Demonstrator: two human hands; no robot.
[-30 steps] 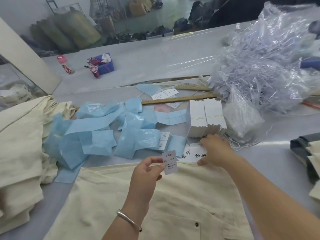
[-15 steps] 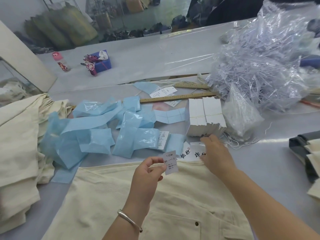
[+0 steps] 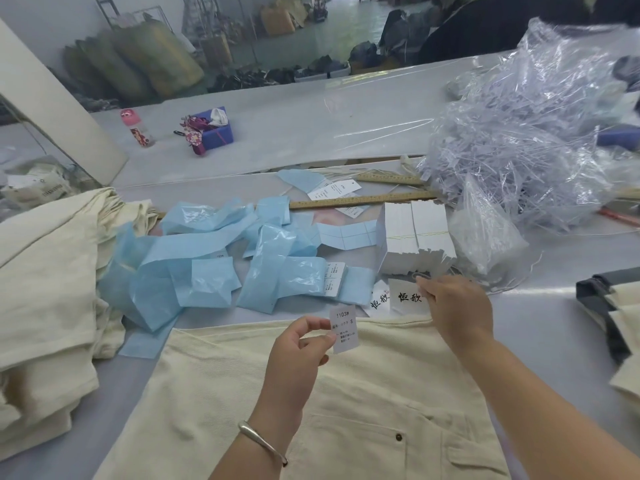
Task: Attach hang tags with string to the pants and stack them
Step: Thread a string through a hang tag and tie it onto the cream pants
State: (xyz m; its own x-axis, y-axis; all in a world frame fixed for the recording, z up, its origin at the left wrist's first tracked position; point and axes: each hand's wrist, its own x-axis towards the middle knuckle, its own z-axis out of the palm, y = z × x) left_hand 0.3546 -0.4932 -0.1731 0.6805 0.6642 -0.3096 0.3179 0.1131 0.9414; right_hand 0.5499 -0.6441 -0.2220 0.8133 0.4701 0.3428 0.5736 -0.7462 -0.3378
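Cream pants (image 3: 346, 410) lie flat on the table in front of me. My left hand (image 3: 298, 348) pinches a small white size sticker (image 3: 343, 329) printed "1103#" above the waistband. My right hand (image 3: 457, 306) pinches the edge of a white hang tag (image 3: 405, 297) with black characters, lifted just past the waistband. A second such tag (image 3: 378, 301) lies beside it. A bundled block of white hang tags (image 3: 415, 240) stands just behind my right hand.
Blue sticker backing strips (image 3: 214, 268) litter the middle. A stack of cream pants (image 3: 45, 296) sits at the left. A heap of clear plastic fasteners (image 3: 519, 133) fills the right, with wooden rulers (image 3: 360, 201) behind. Folded garments (image 3: 616, 313) lie at the right edge.
My right hand has picked a white hang tag up off the table and raised it slightly. My left hand keeps holding the sticker in about the same place.
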